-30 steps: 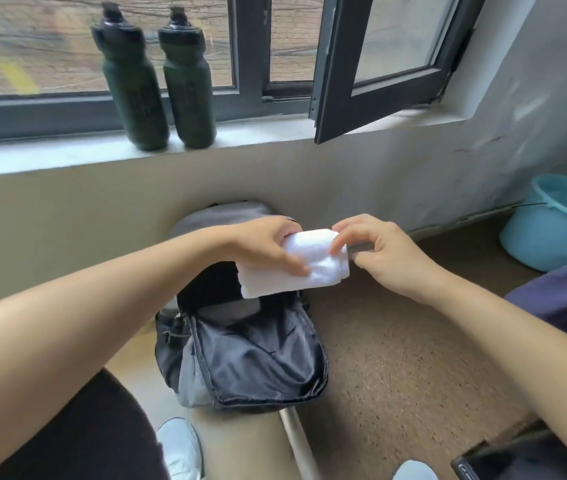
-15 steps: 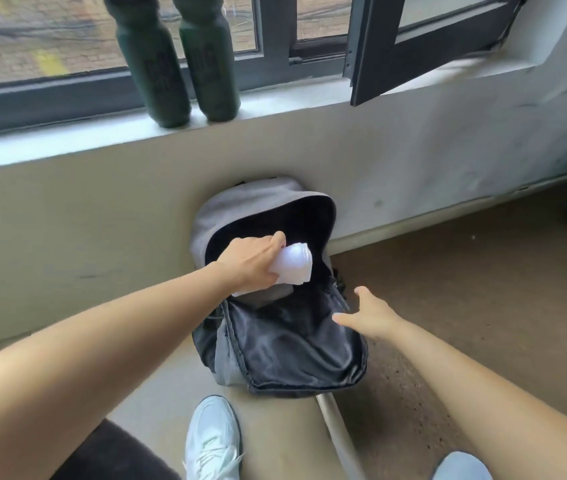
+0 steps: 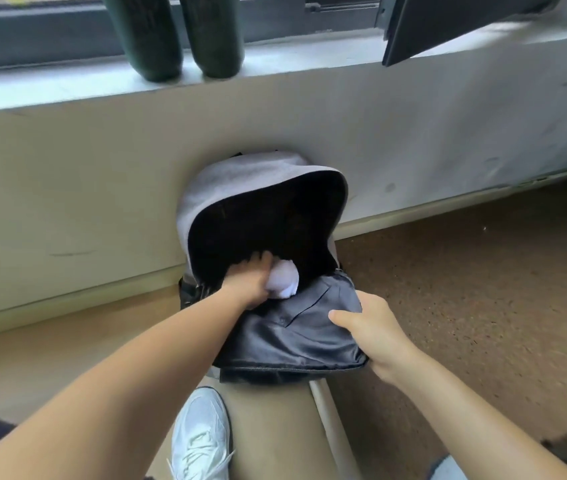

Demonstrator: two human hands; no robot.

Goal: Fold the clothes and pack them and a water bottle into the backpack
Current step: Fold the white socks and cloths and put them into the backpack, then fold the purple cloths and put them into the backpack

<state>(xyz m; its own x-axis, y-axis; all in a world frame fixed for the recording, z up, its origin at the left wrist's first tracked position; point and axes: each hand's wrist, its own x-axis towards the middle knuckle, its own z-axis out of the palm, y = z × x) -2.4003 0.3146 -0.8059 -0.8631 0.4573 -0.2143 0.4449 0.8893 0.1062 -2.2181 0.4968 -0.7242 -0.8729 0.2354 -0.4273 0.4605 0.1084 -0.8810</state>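
Head view, the only one. The left hand (image 3: 251,284) is wrapped round the rolled white garment (image 3: 284,280) at the mouth of the backpack (image 3: 240,181), low in the dark main compartment and partly inside. I cannot tell whether the roll touches the bottom. The right hand (image 3: 375,337) grips the right edge of the front flap (image 3: 292,337), thumb on the shiny black lining and fingers round the edge out of sight, holding the flap down and open toward me. The hands are apart, one clamped on each thing. The backpack stands on the floor (image 3: 448,289), its grey back against the wall (image 3: 413,140) under the windowsill (image 3: 67,88). Two dark green water bottles (image 3: 150,39) stand upright on the sill, side by side, tops cut off by the frame; neither is packed yet. A white shoe (image 3: 202,434) shows below the pack. Handling, my judgement: the garment is light and soft and would unroll if let go loosely, so hold it round the middle and press it down before release. The flap lining looks slippery; pinch it at the zip seam. The bottles look rigid and heavier; take one round the body and load it upright beside the clothes.
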